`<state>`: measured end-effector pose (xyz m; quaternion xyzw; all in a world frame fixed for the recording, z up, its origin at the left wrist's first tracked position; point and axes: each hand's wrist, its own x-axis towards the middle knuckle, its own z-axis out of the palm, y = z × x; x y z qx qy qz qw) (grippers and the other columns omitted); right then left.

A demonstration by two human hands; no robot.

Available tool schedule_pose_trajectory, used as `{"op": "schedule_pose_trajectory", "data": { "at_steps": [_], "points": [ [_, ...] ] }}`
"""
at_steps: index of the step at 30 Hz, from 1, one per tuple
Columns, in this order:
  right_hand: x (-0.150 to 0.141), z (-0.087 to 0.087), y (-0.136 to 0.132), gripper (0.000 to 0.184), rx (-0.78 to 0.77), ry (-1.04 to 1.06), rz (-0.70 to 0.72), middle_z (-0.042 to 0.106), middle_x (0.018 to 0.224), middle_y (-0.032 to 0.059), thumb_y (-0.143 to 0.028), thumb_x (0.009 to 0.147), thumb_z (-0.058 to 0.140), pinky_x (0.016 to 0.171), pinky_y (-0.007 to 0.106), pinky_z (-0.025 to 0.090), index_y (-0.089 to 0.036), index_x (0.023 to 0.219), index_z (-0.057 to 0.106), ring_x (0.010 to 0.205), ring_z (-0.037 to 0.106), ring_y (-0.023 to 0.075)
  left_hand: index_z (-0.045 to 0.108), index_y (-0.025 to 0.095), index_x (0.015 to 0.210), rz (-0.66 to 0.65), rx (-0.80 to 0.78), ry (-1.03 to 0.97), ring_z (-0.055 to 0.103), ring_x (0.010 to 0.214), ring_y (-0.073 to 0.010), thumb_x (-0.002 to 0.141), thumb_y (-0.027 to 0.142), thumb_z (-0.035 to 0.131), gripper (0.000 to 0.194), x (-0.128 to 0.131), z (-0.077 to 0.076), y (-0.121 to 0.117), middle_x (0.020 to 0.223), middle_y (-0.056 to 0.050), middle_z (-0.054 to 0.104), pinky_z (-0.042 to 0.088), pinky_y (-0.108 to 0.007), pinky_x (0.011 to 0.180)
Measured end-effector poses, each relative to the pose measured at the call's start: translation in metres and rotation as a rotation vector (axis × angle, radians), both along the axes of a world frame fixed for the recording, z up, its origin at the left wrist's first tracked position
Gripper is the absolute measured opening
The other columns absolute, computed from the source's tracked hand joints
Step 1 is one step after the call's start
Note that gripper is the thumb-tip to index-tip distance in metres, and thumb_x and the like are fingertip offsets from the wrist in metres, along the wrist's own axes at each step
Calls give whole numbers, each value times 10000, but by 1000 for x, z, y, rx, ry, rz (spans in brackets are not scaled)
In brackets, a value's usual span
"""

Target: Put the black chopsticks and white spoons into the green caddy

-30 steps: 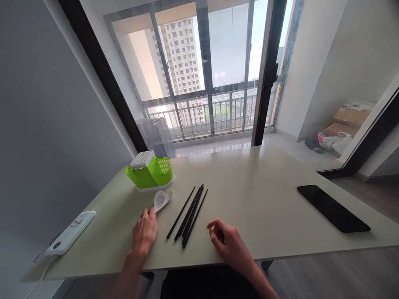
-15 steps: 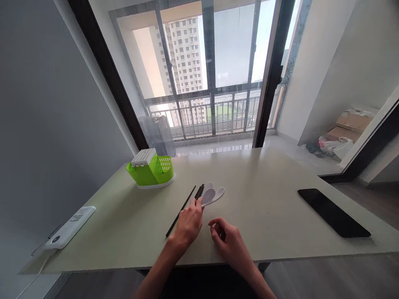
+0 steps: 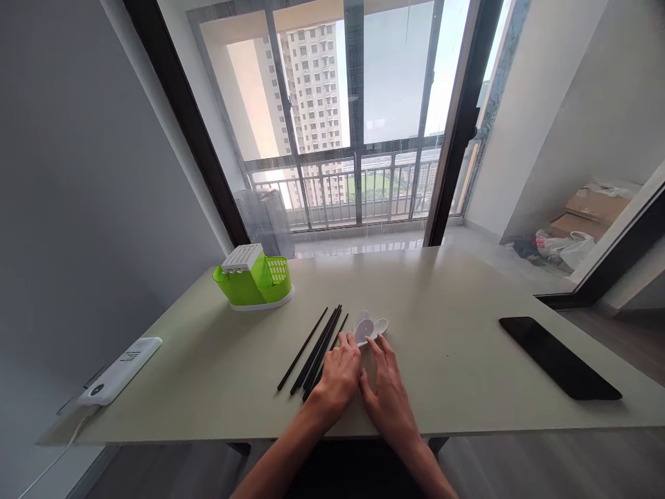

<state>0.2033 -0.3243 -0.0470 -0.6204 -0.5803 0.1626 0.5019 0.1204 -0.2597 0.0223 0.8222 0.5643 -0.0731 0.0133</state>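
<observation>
Several white spoons [image 3: 370,327] lie in a small fan on the pale table [image 3: 457,312], just right of a bundle of black chopsticks [image 3: 313,348]. My left hand [image 3: 339,372] reaches across the chopsticks' near ends, and its fingers are closed on the spoon handles. My right hand [image 3: 387,389] rests beside it. Its fingers are stretched flat toward the spoons, and their tips are at the handles.
A green cutlery drainer [image 3: 253,281] with a white lid stands at the back left. A white power bank [image 3: 120,360] with a cable lies at the left edge. A black phone [image 3: 560,357] lies at the right. Glass doors and a balcony are beyond the table.
My left hand carried the spoons from left of the chopsticks to their right and lowered them to the table. My right hand uncurled and moved forward to the spoons.
</observation>
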Motion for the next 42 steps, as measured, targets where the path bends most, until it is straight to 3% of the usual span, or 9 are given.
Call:
{"op": "schedule_pose_trajectory", "data": {
  "at_steps": [13,17,21,24,27,30,33,36,42],
  "points": [
    [2,-1,-1,555,11,32,9,294,1634,96,-221,960,411,1182,532,371,-245,1514,392,1507,299,281,579,116,1290,-154,109,-38,630,1097,-288,969,184,508,336,-3,6,-9,1187,-172,648,505,-415,947],
    [4,2,-2,512,51,88,-7,341,1607,102,-272,971,444,1164,567,378,-253,1482,421,1485,330,301,614,140,1241,-263,75,-136,613,1086,-304,959,359,561,361,-24,14,-9,1208,-165,632,499,-443,951],
    [10,6,-5,445,140,225,-24,463,1487,113,-261,941,486,1107,520,452,-245,1385,493,1392,438,284,533,209,1387,-473,58,-326,550,1254,-263,972,523,529,521,-63,36,25,1362,-127,573,460,-391,1071],
    [13,9,-7,384,147,335,-29,513,1401,99,-248,930,489,1035,457,515,-248,1312,528,1274,525,250,538,185,1388,-346,349,-368,476,1344,-299,990,502,492,511,-100,62,74,1393,-152,557,375,-470,1159],
    [13,9,-8,355,128,374,-27,524,1369,98,-245,923,494,1002,435,528,-242,1274,544,1208,552,239,560,148,1364,-86,710,-404,373,1420,-365,967,476,524,516,-140,87,126,1436,-197,517,286,-540,1198],
    [13,9,-9,319,117,374,-13,547,1327,92,-246,927,488,979,421,531,-241,1238,560,1166,566,232,538,131,1397,166,877,-410,296,1466,-412,974,506,488,567,-177,104,166,1556,-216,416,229,-615,1188],
    [12,10,-8,293,105,377,-2,570,1283,88,-249,932,485,965,413,530,-239,1213,564,1123,584,227,601,153,1338,267,801,-363,435,1398,-388,1019,464,369,502,-197,111,186,1497,-194,527,251,-646,1156],
    [12,11,-9,271,95,390,2,586,1258,91,-256,933,488,950,407,531,-233,1192,565,1104,596,229,628,138,1311,230,677,-353,526,1354,-313,1049,415,249,538,-196,115,186,1420,-171,613,343,-519,1151],
    [10,13,-11,253,45,422,36,625,1225,97,-287,937,500,880,383,551,-227,1173,566,1035,644,228,621,238,1355,87,463,-384,630,1257,-277,1053,553,165,632,-140,120,168,1369,-89,670,502,-388,1022]
  ]
}}
